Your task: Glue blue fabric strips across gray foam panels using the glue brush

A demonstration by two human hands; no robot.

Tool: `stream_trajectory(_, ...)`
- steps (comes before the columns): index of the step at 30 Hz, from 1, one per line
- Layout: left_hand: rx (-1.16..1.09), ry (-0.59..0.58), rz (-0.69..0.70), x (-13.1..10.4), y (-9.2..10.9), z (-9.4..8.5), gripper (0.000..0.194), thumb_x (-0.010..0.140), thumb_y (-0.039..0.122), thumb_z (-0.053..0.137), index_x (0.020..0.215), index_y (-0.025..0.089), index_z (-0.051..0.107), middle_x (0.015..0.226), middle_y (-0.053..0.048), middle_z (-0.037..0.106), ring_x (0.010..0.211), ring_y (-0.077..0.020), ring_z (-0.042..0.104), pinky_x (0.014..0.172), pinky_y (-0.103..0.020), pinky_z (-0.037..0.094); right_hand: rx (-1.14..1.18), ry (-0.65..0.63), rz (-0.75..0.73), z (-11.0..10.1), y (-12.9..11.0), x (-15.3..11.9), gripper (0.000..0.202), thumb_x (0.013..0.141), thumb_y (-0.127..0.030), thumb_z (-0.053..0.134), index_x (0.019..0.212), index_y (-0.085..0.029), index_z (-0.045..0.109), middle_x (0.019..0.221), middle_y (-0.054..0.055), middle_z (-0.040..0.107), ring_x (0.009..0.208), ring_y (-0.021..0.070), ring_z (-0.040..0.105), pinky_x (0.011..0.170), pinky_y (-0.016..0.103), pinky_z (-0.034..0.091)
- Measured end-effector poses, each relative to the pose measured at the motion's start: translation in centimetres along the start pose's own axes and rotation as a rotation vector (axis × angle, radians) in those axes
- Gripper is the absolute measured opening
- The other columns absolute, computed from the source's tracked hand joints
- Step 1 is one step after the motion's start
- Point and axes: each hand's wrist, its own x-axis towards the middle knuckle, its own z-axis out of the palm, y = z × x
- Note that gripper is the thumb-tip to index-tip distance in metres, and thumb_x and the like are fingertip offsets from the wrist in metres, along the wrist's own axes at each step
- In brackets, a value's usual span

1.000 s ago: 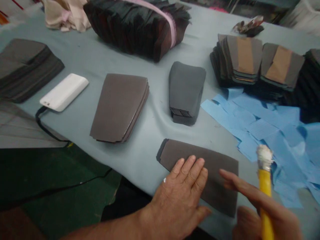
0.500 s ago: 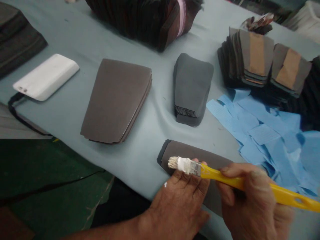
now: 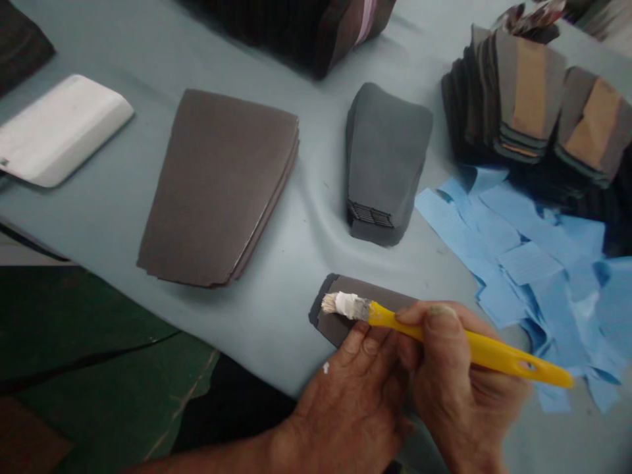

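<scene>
In my right hand (image 3: 457,375) is a yellow-handled paintbrush (image 3: 494,345), gripped between thumb and fingers. White paste coats its bristles, which are over the left end of a brown-grey panel (image 3: 380,289). A dark strip (image 3: 320,299) borders that end of the panel. My left hand (image 3: 360,388) lies flat across the panel's near side, fingers stretched out, with a white spot of paste near the base of the thumb or index finger. My right hand and the brush hide much of the panel's right part. Whether the bristles touch the panel, I cannot tell.
A stack of brown panels (image 3: 222,191) lies left of centre, beside a white device (image 3: 64,128). Grey pieces (image 3: 388,158) are stacked further back. Blue strips (image 3: 533,243) and taped bundles (image 3: 530,85) occupy the right. A dark bundle (image 3: 286,26) sits at the back.
The brush and my right hand have moved left and slightly up, bringing the bristles closer to the panel's dark-edged end. My left hand stays nearly in place. The camera view has shifted somewhat.
</scene>
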Motion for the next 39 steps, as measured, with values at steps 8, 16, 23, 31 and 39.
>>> stream_trajectory(8, 0.069, -0.017, 0.015, -0.4, 0.3, 0.2, 0.061, 0.111, 0.038, 0.045, 0.161, 0.003, 0.043, 0.167, -0.017, 0.049, 0.158, -0.0354, 0.042, 0.132, -0.049, 0.023, -0.127, 0.08, -0.121, 0.3, 0.7, 0.7, 0.037, 0.104, -0.045, 0.064, 0.079, -0.02, 0.075, 0.057, -0.004, 0.062, 0.044, 0.0087, 0.054, 0.045, 0.019, 0.044)
stream_trajectory(16, -0.023, -0.061, -0.03, -0.7, 0.6, 1.2, 0.062, 0.113, 0.041, 0.042, 0.164, 0.004, 0.037, 0.171, -0.014, 0.045, 0.162, -0.0282, 0.034, 0.137, -0.045, 0.017, -0.096, 0.091, -0.091, -0.4, -0.2, -0.7, 0.035, 0.104, -0.045, 0.064, 0.082, -0.02, 0.073, 0.058, -0.003, 0.061, 0.045, 0.0099, 0.054, 0.046, 0.022, 0.045)
stream_trajectory(23, 0.018, 0.034, -0.021, -0.6, 0.7, 0.8, 0.055, 0.112, 0.035, 0.047, 0.161, 0.01, 0.044, 0.173, -0.011, 0.042, 0.163, -0.0279, 0.032, 0.137, -0.043, 0.02, -0.17, -0.062, -0.207, -0.5, -0.1, -0.7, 0.033, 0.105, -0.042, 0.062, 0.079, -0.023, 0.072, 0.061, -0.002, 0.065, 0.049, 0.0126, 0.061, 0.049, 0.025, 0.051)
stream_trajectory(31, 0.057, 0.064, -0.05, -0.3, 0.6, 1.1, 0.05, 0.114, 0.036, 0.043, 0.158, 0.013, 0.05, 0.169, -0.005, 0.049, 0.162, -0.021, 0.033, 0.138, -0.038, 0.016, -0.149, -0.095, -0.242, -0.8, -0.5, -1.0, 0.032, 0.107, -0.037, 0.059, 0.081, -0.023, 0.072, 0.063, -0.002, 0.067, 0.05, 0.0126, 0.062, 0.053, 0.024, 0.052)
stream_trajectory(39, 0.079, 0.014, -0.006, -0.5, 0.5, 0.8, 0.058, 0.114, 0.038, 0.042, 0.164, 0.01, 0.04, 0.174, -0.013, 0.04, 0.163, -0.0303, 0.032, 0.138, -0.048, 0.013, -0.264, -0.009, -0.334, 0.1, 0.2, 0.1, 0.032, 0.106, -0.036, 0.059, 0.081, -0.023, 0.073, 0.069, -0.001, 0.074, 0.055, 0.0129, 0.067, 0.057, 0.024, 0.053)
